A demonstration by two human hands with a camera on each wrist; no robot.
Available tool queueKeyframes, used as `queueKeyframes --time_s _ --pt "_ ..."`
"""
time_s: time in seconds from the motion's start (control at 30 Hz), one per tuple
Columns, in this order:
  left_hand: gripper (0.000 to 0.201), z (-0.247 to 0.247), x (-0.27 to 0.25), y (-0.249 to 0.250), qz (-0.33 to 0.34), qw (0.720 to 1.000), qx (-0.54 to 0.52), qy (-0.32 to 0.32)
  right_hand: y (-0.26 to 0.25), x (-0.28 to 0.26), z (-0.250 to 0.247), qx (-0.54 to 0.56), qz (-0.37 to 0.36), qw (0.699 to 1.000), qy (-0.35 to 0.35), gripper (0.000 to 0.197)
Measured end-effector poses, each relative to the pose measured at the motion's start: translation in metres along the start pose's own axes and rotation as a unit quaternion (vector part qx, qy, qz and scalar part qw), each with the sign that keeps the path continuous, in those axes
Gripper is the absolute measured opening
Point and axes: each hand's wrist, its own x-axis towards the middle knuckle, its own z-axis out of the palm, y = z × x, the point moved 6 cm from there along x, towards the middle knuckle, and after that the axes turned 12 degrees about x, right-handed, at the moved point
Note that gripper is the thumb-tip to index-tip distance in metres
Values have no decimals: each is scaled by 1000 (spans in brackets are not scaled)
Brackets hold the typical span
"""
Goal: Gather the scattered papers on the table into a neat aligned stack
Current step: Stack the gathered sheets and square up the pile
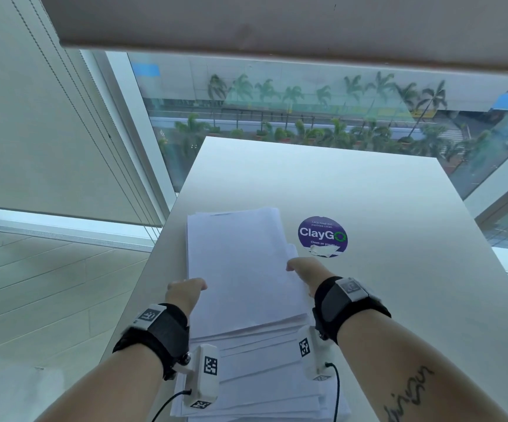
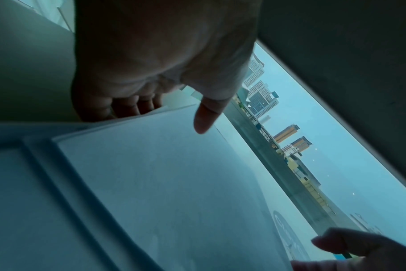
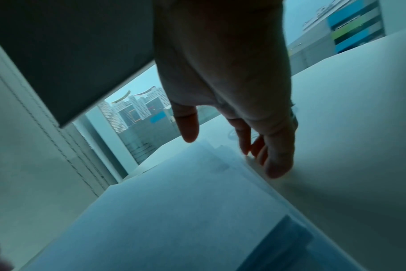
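Mostly gathered | paper stack point(image 1: 240, 269) just left of ClayGo sticker point(image 1: 323, 236) on counter point(image 1: 399, 239) | lower sheets point(image 1: 262, 370) fanned, unsquared | left grip point(image 1: 185, 292) pinches its left edge | right grip point(image 1: 303, 269), fingers straight, against right edge | squaring remains, I'd say.

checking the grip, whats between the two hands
The papers: the top pile spans the gap, left hand at one long edge, right hand at the other. The head view shows it.
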Motion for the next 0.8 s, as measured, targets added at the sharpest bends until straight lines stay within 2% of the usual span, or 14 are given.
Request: queueKeyframes --time_s 0.03,0.13,0.2,0.3,0.47,0.6,0.7,0.8 --pt "53 2 0 1 6 1000 5 -15 0 2 -1 35 6 999 -2 35" --pt "75 7 0 3 27 998 8 -60 5 0 0 78 56 995 -8 25" --pt "83 8 -1 3 45 996 8 -80 0 -1 8 84 64 994 -10 32" --pt "87 9 1 2 59 994 -26 -91 -1 26 12 54 64 996 33 59" --pt "83 9 5 -3 29 996 -58 -68 7 35 16 21 83 995 52 56" --pt "51 11 5 -2 -8 995 -66 -76 6 24 18 -24 73 996 40 53" --pt "73 13 7 1 5 995 -28 -94 8 28 17 -4 66 996 66 52" --pt "63 12 6 0 19 995 -27 -99 9 37 21 12 68 996 52 55"
